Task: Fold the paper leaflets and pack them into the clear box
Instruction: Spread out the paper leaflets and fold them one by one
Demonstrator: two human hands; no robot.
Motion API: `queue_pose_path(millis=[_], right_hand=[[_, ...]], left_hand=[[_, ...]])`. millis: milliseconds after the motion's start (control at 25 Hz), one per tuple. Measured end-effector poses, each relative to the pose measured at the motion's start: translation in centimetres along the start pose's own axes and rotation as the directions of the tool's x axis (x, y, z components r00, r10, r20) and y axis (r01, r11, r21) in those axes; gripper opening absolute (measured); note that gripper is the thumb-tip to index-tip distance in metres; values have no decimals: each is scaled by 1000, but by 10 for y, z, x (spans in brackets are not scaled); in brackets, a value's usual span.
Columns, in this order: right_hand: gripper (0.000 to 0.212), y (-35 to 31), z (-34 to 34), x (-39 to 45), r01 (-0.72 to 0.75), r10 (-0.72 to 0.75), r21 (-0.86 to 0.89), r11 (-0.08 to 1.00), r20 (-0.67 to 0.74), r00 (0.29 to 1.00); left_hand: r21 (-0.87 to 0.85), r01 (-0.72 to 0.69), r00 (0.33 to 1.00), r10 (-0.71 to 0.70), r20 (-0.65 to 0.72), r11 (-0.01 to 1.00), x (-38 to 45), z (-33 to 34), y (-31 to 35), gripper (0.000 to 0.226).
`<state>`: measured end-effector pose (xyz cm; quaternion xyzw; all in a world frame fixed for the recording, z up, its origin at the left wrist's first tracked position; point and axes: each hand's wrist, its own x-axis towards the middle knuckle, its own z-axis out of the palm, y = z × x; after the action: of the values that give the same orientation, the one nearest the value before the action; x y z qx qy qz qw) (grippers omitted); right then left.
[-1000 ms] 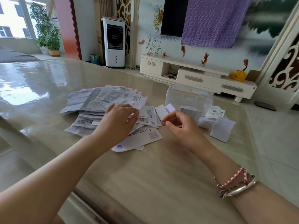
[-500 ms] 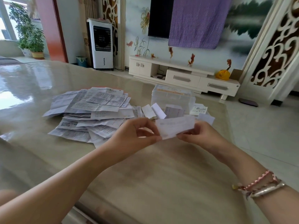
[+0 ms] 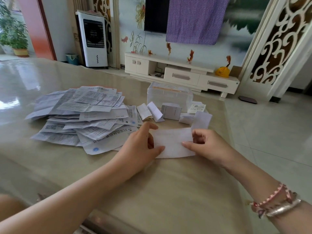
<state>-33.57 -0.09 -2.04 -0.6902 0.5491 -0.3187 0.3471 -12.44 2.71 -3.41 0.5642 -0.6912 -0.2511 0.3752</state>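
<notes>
A white paper leaflet lies spread low over the glossy table, held at both short ends. My left hand pinches its left end between thumb and fingers. My right hand pinches the right end the same way. Behind the leaflet stands the clear box with its lid on. A wide heap of unfolded printed leaflets covers the table to the left. Several folded leaflets lie in front of the box.
The table's right edge runs close past the box, with tiled floor beyond. A white TV cabinet and a standing air cooler are against the far wall. Bracelets sit on my right wrist.
My left hand took a leaflet off the heap and both hands raised it. Now the leaflet is lower, stretched out flat near the table, with a hand at each end.
</notes>
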Motion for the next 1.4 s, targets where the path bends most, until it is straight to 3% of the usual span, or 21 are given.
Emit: queue_pose_path(millis=[80,160,320,440,600,800,1000,1120,1280,1400], right_hand=[[20,2,0,0,-14,6,-197,980,-39,999],[32,0,1,-2,-4,-9,-330,944,-38,999],[45,-6,2,-6,85,-121,-505,859,-40,992],[28,-10,-5,-14,294,-296,-516,805,80,952],[22,-10,-8,-22,419,-332,-445,791,263,906],[17,-5,-8,-22,439,-378,-453,775,224,898],[12,-4,-6,-10,262,-270,-350,899,26,963],[6,0,-4,1,173,-214,-338,925,-87,973],[23,3,2,8,118,-171,-533,838,-50,984],[28,-1,3,9,213,-277,-619,756,-9,961]], left_hand=[[42,13,1000,-13,-9,999,1,2,0,56],[204,-47,999,49,-4,978,-1,4,3,59],[413,-246,965,260,24,877,-4,3,3,33],[445,-328,941,330,76,833,-5,4,-1,22],[417,-393,918,380,118,820,-9,5,-3,23],[429,-381,922,374,106,819,-6,4,-4,29],[385,-299,949,315,22,873,6,5,-2,19],[362,-188,979,204,-5,913,15,6,-5,14],[398,-62,997,77,-21,915,21,9,-4,40],[472,-120,989,144,-15,874,18,11,-1,39]])
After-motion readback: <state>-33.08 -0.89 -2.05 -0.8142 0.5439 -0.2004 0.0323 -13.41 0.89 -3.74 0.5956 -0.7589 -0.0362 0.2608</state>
